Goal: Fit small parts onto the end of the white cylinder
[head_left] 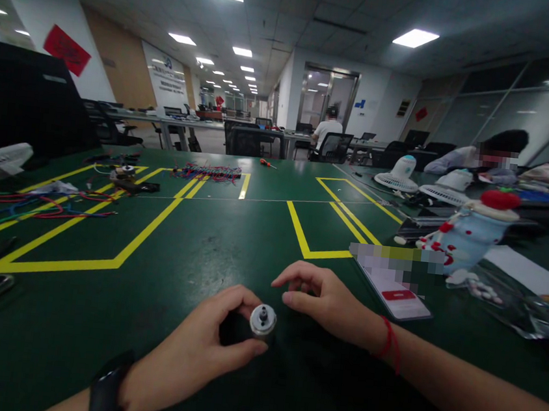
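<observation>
Toward the near edge of the dark green tabletop [231, 243], the left hand [202, 332] is gripping a short silver metal cylinder [263, 321] with a small raised hub at the centre of its upper end. The thumb and index finger are pressing from opposite sides; this hold is probably steadying the cylinder while leaving its end face uncovered and pointing up. Whether its base is resting on the tabletop or hanging just above, I cannot tell.

The right hand [327, 300] is hovering just beside the cylinder, slightly nearer the far edge. Its fingers are bending loosely, thumb and index standing apart, and nothing is showing between them; this position is seemingly putting the fingertips within easy reach of the uncovered face.

Beyond the right wrist, a rectangular phone with a pale lit screen [396, 289] is lying face up, likely so that its display is readable. Toward the left edge, loose red, blue and green wires are spreading across yellow tape outlines [72, 267], which are apparently marking off areas. An orange-and-black screwdriver [267, 163] is lying near the far edge. Toward the right edge, a pale blue cup-shaped container with a rounded red top [483, 233] is standing well apart from the left hand.
</observation>
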Tool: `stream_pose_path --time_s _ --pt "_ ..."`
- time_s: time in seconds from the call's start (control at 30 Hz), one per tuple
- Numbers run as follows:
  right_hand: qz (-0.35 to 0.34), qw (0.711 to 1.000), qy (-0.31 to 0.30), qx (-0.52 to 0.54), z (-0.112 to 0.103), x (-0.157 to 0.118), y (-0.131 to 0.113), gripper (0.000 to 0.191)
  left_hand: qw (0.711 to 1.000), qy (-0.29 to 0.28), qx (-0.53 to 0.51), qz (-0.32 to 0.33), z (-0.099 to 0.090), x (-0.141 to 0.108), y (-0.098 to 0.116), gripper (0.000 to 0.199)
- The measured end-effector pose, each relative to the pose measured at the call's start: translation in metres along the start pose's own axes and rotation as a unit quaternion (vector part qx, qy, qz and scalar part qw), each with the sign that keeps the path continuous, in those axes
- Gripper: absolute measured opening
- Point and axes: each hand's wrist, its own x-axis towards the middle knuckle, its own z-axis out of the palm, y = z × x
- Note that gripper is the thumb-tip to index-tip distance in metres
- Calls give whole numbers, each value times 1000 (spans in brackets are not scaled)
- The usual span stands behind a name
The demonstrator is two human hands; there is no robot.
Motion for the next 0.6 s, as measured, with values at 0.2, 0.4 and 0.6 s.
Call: stream_pose_path --time_s 0.2,0.4,0.6 --pt "-78 996 30 -9 11 -6 -31 3 1000 -3 -4 11 1 0 -2 17" --pt "-80 996 39 -19 -4 -7 -14 4 1000 1 -7 5 0 -1 -1 19" --pt "-71 985 -113 -106 -12 -13 12 8 1000 -4 -14 3 -2 0 1 20"
